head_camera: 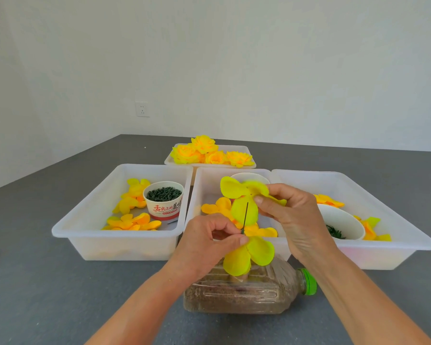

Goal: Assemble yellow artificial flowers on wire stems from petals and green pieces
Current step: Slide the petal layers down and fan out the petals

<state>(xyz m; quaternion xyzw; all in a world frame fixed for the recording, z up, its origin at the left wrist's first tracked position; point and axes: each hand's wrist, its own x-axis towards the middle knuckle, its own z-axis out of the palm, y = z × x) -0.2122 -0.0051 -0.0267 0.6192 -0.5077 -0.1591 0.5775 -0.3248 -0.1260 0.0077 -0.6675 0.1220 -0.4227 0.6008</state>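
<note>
Threading petal layer onto wire stem

Just behind bottle lying on its side: left hand pinching wire stem upright above lower petal layer — steadied for threading. Above that, right hand gripping upper petal layer, lime-yellow, rounded lobes — centre near wire tip. Farther behind bottle: finished flowers in tray.

We see matt, cloth-like yellow petals, smooth translucent white plastic trays, a printed paper cup, a glossy clear plastic bottle and a matt grey desk.
</note>
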